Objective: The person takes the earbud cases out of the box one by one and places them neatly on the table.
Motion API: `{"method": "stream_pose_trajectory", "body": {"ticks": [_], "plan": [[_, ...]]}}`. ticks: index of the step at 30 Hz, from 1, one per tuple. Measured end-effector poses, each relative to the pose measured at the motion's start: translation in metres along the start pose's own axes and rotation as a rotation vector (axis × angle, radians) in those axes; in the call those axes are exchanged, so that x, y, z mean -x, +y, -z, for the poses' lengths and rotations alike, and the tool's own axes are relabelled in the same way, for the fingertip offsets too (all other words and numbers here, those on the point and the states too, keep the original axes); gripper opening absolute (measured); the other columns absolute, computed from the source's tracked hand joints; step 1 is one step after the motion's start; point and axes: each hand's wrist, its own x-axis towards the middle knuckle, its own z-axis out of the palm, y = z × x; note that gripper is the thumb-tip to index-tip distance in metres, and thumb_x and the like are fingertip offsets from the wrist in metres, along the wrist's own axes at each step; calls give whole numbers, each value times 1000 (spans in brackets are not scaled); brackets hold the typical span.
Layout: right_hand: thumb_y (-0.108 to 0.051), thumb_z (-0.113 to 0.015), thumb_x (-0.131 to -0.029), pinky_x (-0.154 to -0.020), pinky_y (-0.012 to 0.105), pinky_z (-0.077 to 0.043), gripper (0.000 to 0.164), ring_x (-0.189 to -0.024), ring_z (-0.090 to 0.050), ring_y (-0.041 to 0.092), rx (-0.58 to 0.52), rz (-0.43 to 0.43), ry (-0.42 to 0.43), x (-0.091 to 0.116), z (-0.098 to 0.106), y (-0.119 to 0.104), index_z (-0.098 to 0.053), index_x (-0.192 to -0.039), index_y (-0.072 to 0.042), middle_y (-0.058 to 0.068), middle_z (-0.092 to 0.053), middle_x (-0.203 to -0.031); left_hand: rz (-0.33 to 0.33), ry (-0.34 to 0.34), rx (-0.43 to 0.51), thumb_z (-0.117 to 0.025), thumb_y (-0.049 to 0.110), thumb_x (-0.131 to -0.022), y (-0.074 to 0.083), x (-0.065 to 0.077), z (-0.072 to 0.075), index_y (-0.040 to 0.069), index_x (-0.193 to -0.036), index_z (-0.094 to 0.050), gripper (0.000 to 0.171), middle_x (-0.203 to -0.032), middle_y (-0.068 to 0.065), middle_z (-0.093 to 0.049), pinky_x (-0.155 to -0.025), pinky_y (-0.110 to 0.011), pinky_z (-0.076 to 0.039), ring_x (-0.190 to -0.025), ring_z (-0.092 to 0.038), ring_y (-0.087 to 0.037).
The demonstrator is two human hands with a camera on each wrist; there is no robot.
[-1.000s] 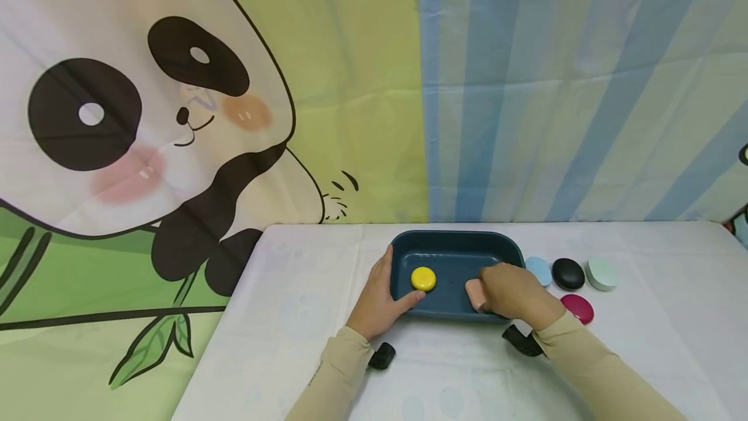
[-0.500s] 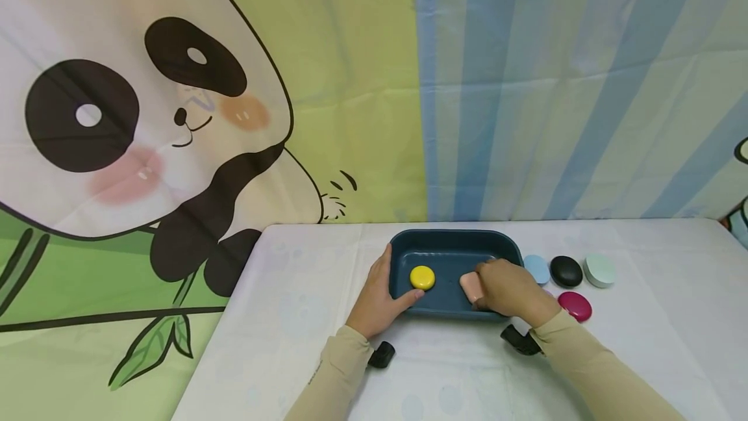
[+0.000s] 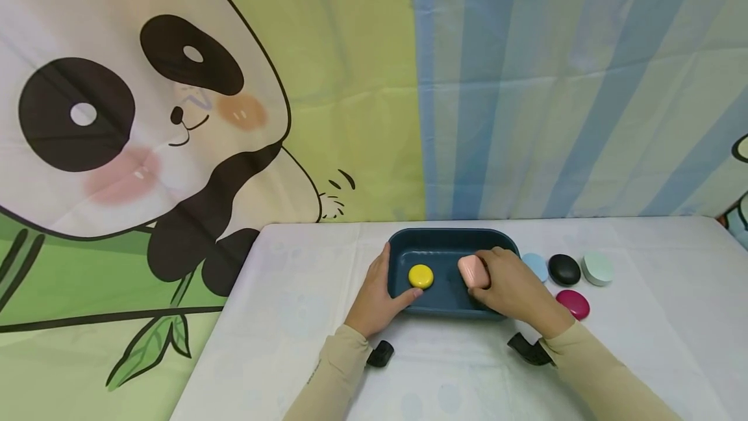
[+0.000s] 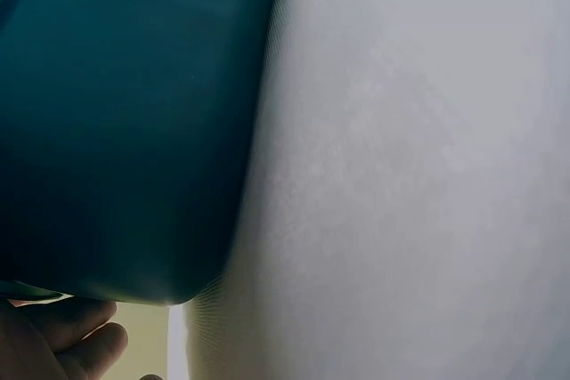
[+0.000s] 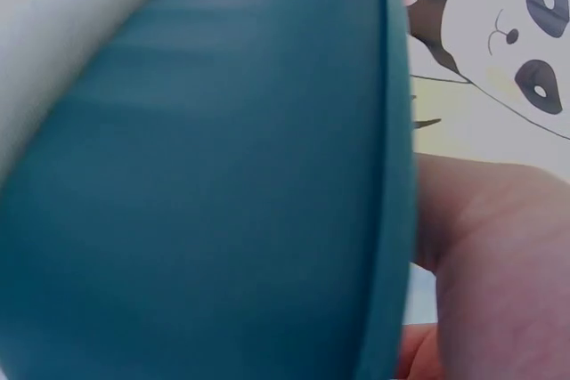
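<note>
My right hand [image 3: 511, 284] pinches a pink, glossy, rounded-square block [image 3: 473, 271] between thumb and fingers, over the right half of a dark blue rectangular tray [image 3: 450, 304]. The block looks tilted; whether it touches the tray floor I cannot tell. My left hand [image 3: 376, 301] holds the tray's near left corner, fingers along the outer left side and thumb over the near rim. Close to that thumb a round yellow piece [image 3: 421, 276] lies inside the tray. In both wrist views the tray's outer wall [image 4: 134, 131] [image 5: 205, 193] hides most of the work.
Right of the tray, on the white tablecloth [image 3: 280, 317], sit round pieces: light blue [image 3: 536, 267], black [image 3: 564, 269], mint [image 3: 598, 269] and magenta [image 3: 573, 304]. A panda-print cloth [image 3: 245, 115] hangs behind the table.
My right hand has brought the pink block slightly up and turned it, so more of its face shows. The left hand keeps its place on the tray.
</note>
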Motion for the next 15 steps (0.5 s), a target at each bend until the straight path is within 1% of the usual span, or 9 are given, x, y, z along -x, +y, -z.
{"method": "stream_pose_trajectory", "body": {"ticks": [3,6,10,15], "plan": [[-24,-83,-79,-76,46,-57,60,-89,-58,30,0,-20,12,6,2,-2,-61,-121,11,21,-63,-108,2,-1,-3,-70,61,-86,0,0,0,17,-163,-6,109,-166,-6,-19,-119,-51,-28,-150,-24,-25],[-25,-83,-79,-82,50,-57,62,-95,-58,32,-9,-49,10,11,4,-4,-59,-124,12,22,-62,-113,3,-2,-3,-70,61,-86,0,0,0,18,-163,-6,109,-166,-6,-18,-119,-51,-28,-150,-23,-25],[-26,-82,-81,-83,50,-56,63,-97,-58,32,-30,-74,20,20,9,-6,-58,-127,10,22,-61,-116,0,-2,-3,-70,61,-86,0,0,0,18,-163,-6,110,-167,-6,-18,-119,-51,-28,-150,-23,-25],[-26,-82,-81,-81,51,-55,64,-100,-58,34,-46,-65,61,31,16,-1,-57,-129,9,23,-61,-119,-3,1,-6,-68,65,-86,-1,0,0,17,-163,-6,110,-166,-6,-18,-119,-50,-28,-150,-24,-25]]}}
